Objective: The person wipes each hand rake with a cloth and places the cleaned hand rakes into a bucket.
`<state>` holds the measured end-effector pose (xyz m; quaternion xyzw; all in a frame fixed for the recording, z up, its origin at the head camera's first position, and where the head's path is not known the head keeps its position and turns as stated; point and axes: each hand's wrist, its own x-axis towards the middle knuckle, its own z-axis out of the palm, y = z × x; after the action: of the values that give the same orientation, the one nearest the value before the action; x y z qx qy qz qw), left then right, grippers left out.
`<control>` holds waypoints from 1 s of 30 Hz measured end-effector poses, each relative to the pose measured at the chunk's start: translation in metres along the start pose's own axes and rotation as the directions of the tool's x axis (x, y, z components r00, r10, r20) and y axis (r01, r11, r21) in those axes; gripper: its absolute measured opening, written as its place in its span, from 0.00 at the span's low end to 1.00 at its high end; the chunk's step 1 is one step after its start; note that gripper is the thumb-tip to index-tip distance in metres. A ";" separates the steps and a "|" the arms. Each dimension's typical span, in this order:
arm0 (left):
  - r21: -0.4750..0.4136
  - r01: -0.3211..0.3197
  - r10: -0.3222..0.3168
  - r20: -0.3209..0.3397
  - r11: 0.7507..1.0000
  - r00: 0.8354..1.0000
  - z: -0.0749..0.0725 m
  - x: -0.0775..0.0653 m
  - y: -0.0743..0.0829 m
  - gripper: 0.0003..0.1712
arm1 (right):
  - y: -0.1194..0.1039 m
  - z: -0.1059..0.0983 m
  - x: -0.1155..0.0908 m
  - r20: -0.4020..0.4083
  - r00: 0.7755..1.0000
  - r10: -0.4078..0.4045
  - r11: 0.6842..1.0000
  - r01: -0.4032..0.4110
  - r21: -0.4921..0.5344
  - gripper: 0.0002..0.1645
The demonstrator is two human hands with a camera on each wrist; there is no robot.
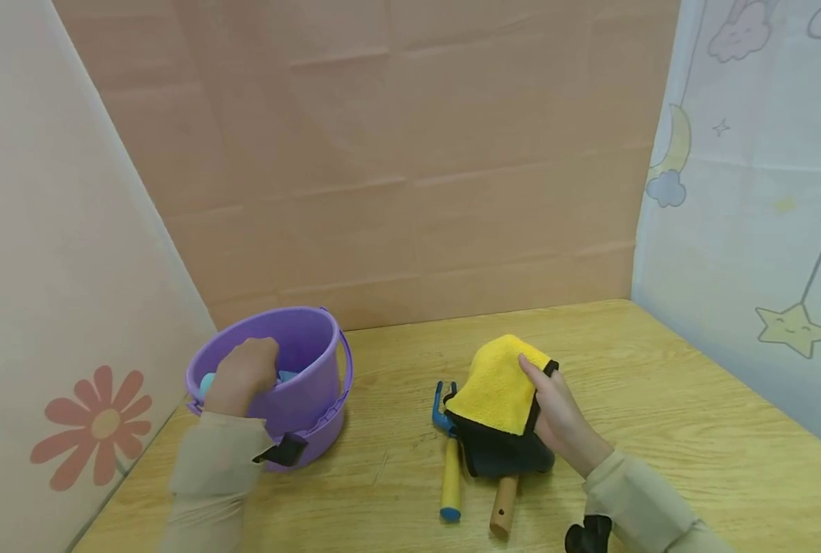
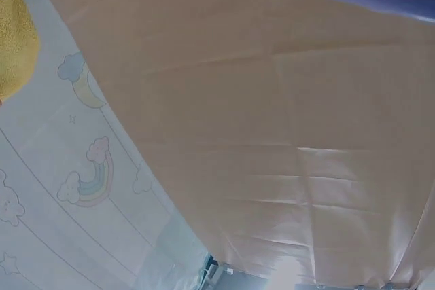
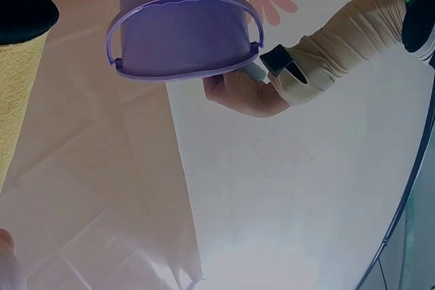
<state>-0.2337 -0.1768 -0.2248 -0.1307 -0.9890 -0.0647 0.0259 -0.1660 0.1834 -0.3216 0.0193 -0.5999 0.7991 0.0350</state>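
A purple bucket (image 1: 292,411) stands on the table at the left. My left hand (image 1: 244,372) reaches in over its near rim, bent at the wrist; the fingers are hidden inside. Light blue pieces (image 1: 206,383) show on both sides of that hand, too little seen to name. My right hand (image 1: 555,411) grips a yellow cloth (image 1: 500,384) with black edging, thumb on top. Dark material hangs below the yellow face. Under the cloth lie a small hand rake (image 1: 451,480) with blue tines and yellow handle, and a tool with a wooden handle (image 1: 504,507), its head covered.
Brown paper (image 1: 396,153) forms the back wall behind the wooden table (image 1: 659,415). A white panel with a red flower (image 1: 102,426) borders the left, and one with clouds and stars (image 1: 749,192) the right. The bucket's handle (image 1: 346,376) hangs down its right side.
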 end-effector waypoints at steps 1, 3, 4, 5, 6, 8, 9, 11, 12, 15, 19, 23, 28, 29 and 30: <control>-0.004 -0.006 0.006 0.020 1.000 1.000 0.000 0.001 -0.001 0.08 | 0.000 0.001 0.000 -0.007 1.000 0.005 1.000 -0.005 -0.007 0.21; -0.007 -0.024 0.024 0.057 1.000 0.998 0.002 0.004 -0.004 0.08 | 0.000 0.002 0.000 -0.019 1.000 0.015 1.000 -0.016 -0.018 0.21; -0.014 -0.032 0.033 0.072 0.999 0.997 0.003 0.005 -0.006 0.08 | 0.000 0.002 -0.001 -0.024 1.000 0.019 1.000 -0.020 -0.022 0.21; -0.017 -0.041 0.042 0.083 0.999 0.996 0.004 0.007 -0.007 0.08 | 0.001 0.003 -0.001 -0.027 0.999 0.022 1.000 -0.023 -0.021 0.21; -0.021 -0.045 0.047 0.090 0.999 0.995 0.005 0.008 -0.009 0.09 | 0.001 0.003 -0.001 -0.030 0.999 0.025 1.000 -0.025 -0.019 0.21; -0.030 -0.053 0.056 0.098 0.998 0.994 0.008 0.011 -0.011 0.09 | 0.001 0.003 -0.001 -0.038 0.999 0.029 0.999 -0.030 -0.020 0.21; -0.040 -0.055 0.058 0.098 0.998 0.993 0.009 0.012 -0.012 0.09 | 0.002 0.003 -0.001 -0.041 0.999 0.033 0.999 -0.034 -0.022 0.22; -0.052 -0.048 0.052 0.098 0.998 0.994 0.013 0.014 -0.014 0.09 | 0.002 0.004 -0.001 -0.048 0.998 0.036 0.999 -0.037 -0.020 0.22; -0.060 -0.039 0.045 0.100 0.997 0.994 0.014 0.015 -0.015 0.09 | 0.003 0.004 -0.002 -0.052 0.998 0.038 0.999 -0.039 -0.022 0.23; -0.089 0.004 0.006 0.114 0.996 0.994 0.019 0.017 -0.018 0.07 | 0.004 0.004 -0.003 -0.057 0.997 0.045 0.999 -0.047 -0.023 0.26; -0.120 0.073 -0.056 0.139 0.990 0.989 0.023 0.017 -0.022 0.03 | 0.005 0.004 -0.004 -0.060 0.997 0.052 0.998 -0.053 -0.022 0.31; -0.132 0.107 -0.088 0.141 0.985 0.986 0.024 0.018 -0.023 0.07 | 0.005 0.004 -0.005 -0.054 0.998 0.045 0.998 -0.047 -0.030 0.36; -0.129 0.101 -0.085 0.119 0.987 0.989 0.026 0.022 -0.022 0.06 | 0.006 0.002 -0.006 -0.044 0.997 0.056 0.997 -0.058 -0.041 0.43; -0.126 0.097 -0.083 0.115 0.987 0.990 0.026 0.023 -0.022 0.05 | 0.006 0.002 -0.006 -0.046 0.997 0.058 0.998 -0.060 -0.037 0.42; -0.120 0.086 -0.073 0.107 0.989 0.992 0.026 0.025 -0.022 0.05 | 0.007 0.002 -0.005 -0.052 0.997 0.059 0.998 -0.061 -0.033 0.41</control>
<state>-0.2641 -0.1878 -0.2520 -0.0957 -0.9874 -0.1206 -0.0356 -0.1612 0.1793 -0.3278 -0.0197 -0.6130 0.7894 0.0268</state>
